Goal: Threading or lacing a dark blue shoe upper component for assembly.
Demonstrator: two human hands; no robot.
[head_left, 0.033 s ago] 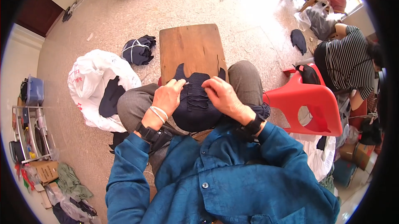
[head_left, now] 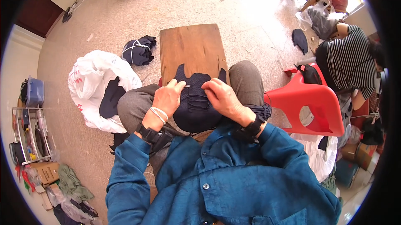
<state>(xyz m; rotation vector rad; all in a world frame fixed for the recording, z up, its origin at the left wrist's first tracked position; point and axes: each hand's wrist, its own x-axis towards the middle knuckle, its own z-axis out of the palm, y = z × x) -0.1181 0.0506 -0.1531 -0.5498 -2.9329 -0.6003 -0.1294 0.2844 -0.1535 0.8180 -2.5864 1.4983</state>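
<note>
A dark navy knitted shoe upper (head_left: 196,118), with dark laces (head_left: 197,100) zigzagging over its middle, lies across my lap and the near end of a wooden board (head_left: 192,45). At its left edge my left hand (head_left: 168,96) is closed, pinching a thin tool (head_left: 187,86) whose short metal tip points right over the knit. My right hand (head_left: 224,97) is closed in a pinch at the opposite edge, beside the laces. Whatever its fingertips hold is too small to make out. Two pointed ends of the upper reach onto the board beyond my hands.
Left of my knee stands a white plastic bag (head_left: 94,81) with dark fabric pieces. A tied navy bundle (head_left: 139,50) lies on the floor beyond. To my right are a red plastic chair (head_left: 307,104) and a person in a striped top (head_left: 348,58); another person sits farther back.
The metal tip at my left fingers shows more, reaching slightly farther right. My right hand has shifted very slightly left.
</note>
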